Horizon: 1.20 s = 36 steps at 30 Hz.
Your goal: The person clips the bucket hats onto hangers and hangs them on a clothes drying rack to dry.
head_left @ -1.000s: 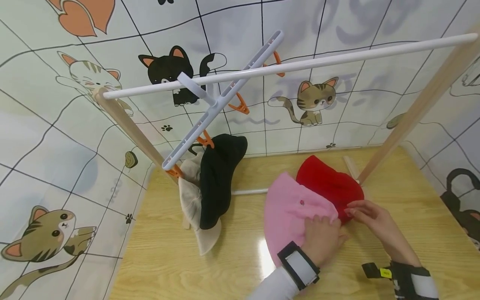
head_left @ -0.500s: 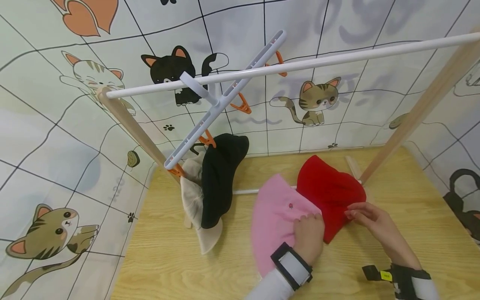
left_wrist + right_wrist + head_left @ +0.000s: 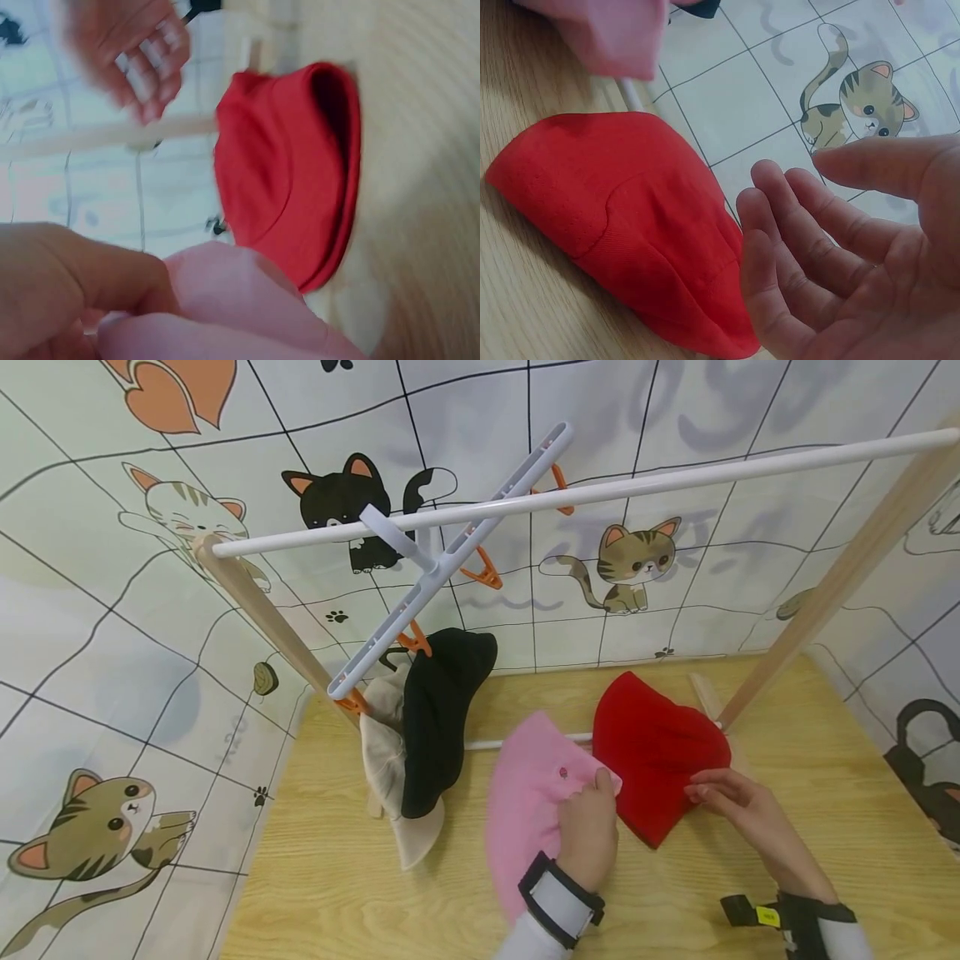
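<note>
A pink bucket hat (image 3: 525, 785) with a small red emblem is gripped by my left hand (image 3: 588, 831), the fingers curled over its edge. In the left wrist view the thumb and fingers pinch the pink cloth (image 3: 225, 285). To its right a red bucket hat (image 3: 652, 752) lies folded flat on the wooden table. My right hand (image 3: 738, 806) hovers beside the red hat's right side, fingers loosely bent. The right wrist view shows that palm (image 3: 885, 277) with nothing in it.
A white rod (image 3: 637, 487) on wooden posts (image 3: 832, 585) spans the table. From it hangs a pale blue hanger (image 3: 450, 560) with orange clips (image 3: 483, 568). A black hat (image 3: 438, 727) and a cream hat (image 3: 382, 760) hang clipped at its near end.
My left hand has drawn the pink hat leftward off the red hat, uncovering more of the red one. The right hand stays nearly in place.
</note>
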Available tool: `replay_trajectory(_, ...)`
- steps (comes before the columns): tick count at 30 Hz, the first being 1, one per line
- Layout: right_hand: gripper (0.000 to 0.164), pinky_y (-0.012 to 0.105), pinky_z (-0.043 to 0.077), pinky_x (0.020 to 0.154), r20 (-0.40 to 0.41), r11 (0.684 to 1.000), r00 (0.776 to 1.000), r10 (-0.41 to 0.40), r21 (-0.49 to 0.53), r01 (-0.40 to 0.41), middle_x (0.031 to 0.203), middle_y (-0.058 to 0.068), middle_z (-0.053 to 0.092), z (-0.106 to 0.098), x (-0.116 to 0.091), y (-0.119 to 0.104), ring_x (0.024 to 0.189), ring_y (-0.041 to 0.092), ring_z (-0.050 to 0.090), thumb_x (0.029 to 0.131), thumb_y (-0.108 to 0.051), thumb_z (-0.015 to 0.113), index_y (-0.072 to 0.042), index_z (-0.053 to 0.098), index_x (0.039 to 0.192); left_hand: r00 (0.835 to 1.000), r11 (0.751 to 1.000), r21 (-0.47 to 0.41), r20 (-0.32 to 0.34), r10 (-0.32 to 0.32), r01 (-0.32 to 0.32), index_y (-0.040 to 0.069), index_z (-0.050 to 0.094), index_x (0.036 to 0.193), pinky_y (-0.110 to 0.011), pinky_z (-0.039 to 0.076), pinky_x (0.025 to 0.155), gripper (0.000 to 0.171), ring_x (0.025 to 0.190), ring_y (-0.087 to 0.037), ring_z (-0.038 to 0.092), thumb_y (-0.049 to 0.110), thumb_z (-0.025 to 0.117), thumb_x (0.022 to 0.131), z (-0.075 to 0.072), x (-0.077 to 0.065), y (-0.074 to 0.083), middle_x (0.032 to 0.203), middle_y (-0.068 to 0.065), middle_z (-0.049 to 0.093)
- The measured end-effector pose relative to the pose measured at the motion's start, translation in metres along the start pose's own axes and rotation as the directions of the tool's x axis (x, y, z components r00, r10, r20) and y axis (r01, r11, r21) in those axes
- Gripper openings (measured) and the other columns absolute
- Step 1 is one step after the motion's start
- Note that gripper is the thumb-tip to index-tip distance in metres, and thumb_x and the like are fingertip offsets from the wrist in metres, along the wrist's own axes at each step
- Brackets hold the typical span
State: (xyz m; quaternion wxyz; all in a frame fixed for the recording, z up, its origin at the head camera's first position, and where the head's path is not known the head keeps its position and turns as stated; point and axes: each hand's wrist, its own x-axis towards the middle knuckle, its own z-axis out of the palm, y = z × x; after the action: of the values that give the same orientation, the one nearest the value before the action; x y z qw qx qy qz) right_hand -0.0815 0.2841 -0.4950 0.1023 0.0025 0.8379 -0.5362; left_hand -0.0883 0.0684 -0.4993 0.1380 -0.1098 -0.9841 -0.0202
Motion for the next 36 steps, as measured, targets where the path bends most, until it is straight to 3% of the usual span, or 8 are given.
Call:
replay_trajectory(7, 0.036, 0.015, 0.050, 0.076, -0.014, 0.995, 0.996, -0.093, 0.020, 0.093, 0.098, -0.013, 0.064, 0.005, -0.001, -0.002, 0.090, 0.001, 0.060, 0.095, -0.021, 0.048, 0.007, 0.048, 0.119, 0.999, 0.979, -0.203, -0.042, -0.024, 0.015, 0.012, 0.052, 0.080, -0.023, 0.030, 0.034, 0.020, 0.047, -0.017, 0.054, 0.019, 0.070, 0.076, -0.028, -0.008, -0.023, 0.052, -0.002, 0.056)
replay_trajectory(13, 0.036, 0.017, 0.051, 0.075, -0.014, 0.995, 0.995, -0.100, 0.016, 0.100, 0.098, -0.013, 0.064, 0.007, -0.002, -0.003, 0.089, 0.002, 0.061, 0.095, -0.020, 0.049, 0.007, 0.049, 0.118, 0.993, 0.967, -0.253, -0.115, -0.023, -0.007, 0.012, 0.056, 0.080, -0.025, 0.037, 0.039, 0.016, 0.047, -0.018, 0.054, 0.011, 0.071, 0.073, -0.054, -0.016, -0.043, 0.054, -0.001, 0.055)
replay_trajectory(18, 0.037, 0.018, 0.051, 0.076, -0.013, 0.996, 0.996, -0.085, 0.007, 0.085, 0.099, -0.008, 0.064, 0.009, -0.002, -0.003, 0.089, 0.003, 0.061, 0.095, -0.022, 0.049, 0.007, 0.049, 0.118, 0.976, 0.958, -0.287, -0.216, -0.042, -0.022, 0.012, 0.057, 0.073, -0.026, 0.038, 0.041, 0.018, 0.048, -0.018, 0.052, 0.000, 0.069, 0.067, -0.072, -0.024, -0.062, 0.057, -0.001, 0.055)
replay_trajectory(23, 0.037, 0.015, 0.049, 0.075, -0.017, 0.996, 0.996, -0.088, 0.004, 0.088, 0.098, -0.008, 0.064, 0.010, -0.001, -0.003, 0.088, 0.000, 0.060, 0.095, -0.023, 0.049, 0.006, 0.050, 0.117, 0.971, 0.931, -0.365, -0.227, -0.076, -0.013, 0.008, 0.060, 0.075, -0.028, 0.048, 0.049, 0.020, 0.059, -0.019, 0.058, -0.010, 0.062, 0.068, -0.088, -0.030, -0.081, 0.068, -0.005, 0.062)
replay_trajectory(28, 0.036, 0.015, 0.050, 0.076, -0.011, 0.996, 0.997, -0.082, 0.023, 0.082, 0.098, -0.006, 0.065, 0.012, 0.000, -0.004, 0.088, 0.000, 0.060, 0.095, -0.023, 0.049, 0.005, 0.051, 0.116, 0.960, 0.896, -0.444, -0.250, -0.125, 0.001, 0.005, 0.065, 0.082, -0.034, 0.056, 0.060, 0.029, 0.071, -0.024, 0.065, -0.017, 0.056, 0.066, -0.097, -0.033, -0.096, 0.080, -0.009, 0.068)
replay_trajectory(33, 0.039, 0.020, 0.050, 0.078, 0.006, 0.999, 0.999, -0.033, 0.000, 0.033, 0.107, 0.009, 0.063, 0.012, -0.001, -0.004, 0.091, 0.004, 0.060, 0.095, -0.027, 0.048, 0.003, 0.049, 0.119, 0.928, 0.897, -0.439, -0.353, -0.124, -0.047, 0.005, 0.065, 0.080, -0.035, 0.054, 0.061, 0.031, 0.070, -0.021, 0.063, -0.018, 0.051, 0.063, -0.098, -0.031, -0.108, 0.077, -0.007, 0.069)
replay_trajectory(36, 0.040, 0.023, 0.051, 0.078, 0.008, 1.000, 1.000, -0.015, -0.007, 0.015, 0.112, 0.018, 0.060, 0.013, 0.000, -0.005, 0.092, 0.007, 0.060, 0.095, -0.028, 0.048, 0.002, 0.048, 0.121, 0.920, 0.897, -0.436, -0.375, -0.112, -0.069, 0.005, 0.065, 0.081, -0.034, 0.054, 0.060, 0.030, 0.070, -0.020, 0.063, -0.017, 0.052, 0.066, -0.098, -0.029, -0.111, 0.077, -0.007, 0.069)
